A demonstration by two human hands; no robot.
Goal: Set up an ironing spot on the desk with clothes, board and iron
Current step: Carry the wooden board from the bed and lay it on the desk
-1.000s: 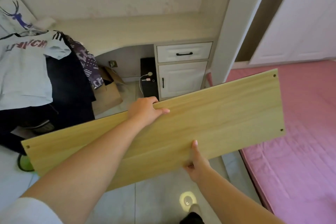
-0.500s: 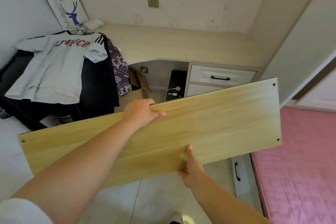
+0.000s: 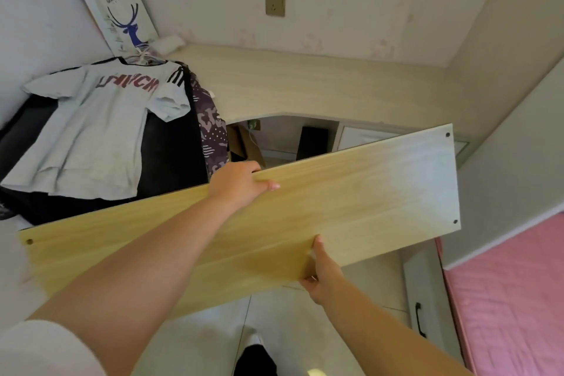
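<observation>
A long pale wooden board (image 3: 351,192) with small holes near its corners hangs in the air in front of the desk, tilted up to the right. My left hand (image 3: 239,185) grips its far edge, fingers curled over the top. My right hand (image 3: 320,268) holds the near edge, thumb on the upper face. The light wood desk (image 3: 305,82) runs along the wall behind the board. A white T-shirt with red lettering (image 3: 91,128) lies on dark clothes (image 3: 171,156) at the desk's left end, with a patterned garment (image 3: 210,128) hanging over the edge. No iron shows.
A white paper bag with a deer print (image 3: 119,9) leans in the back left corner. A wall socket (image 3: 274,3) sits above the desk. Under the desk are a cardboard box (image 3: 244,143) and a black unit (image 3: 312,143). A pink bed (image 3: 512,299) lies right.
The view has swung left and closer to the desk. The board has been carried toward the desk, both hands keeping the same hold.
</observation>
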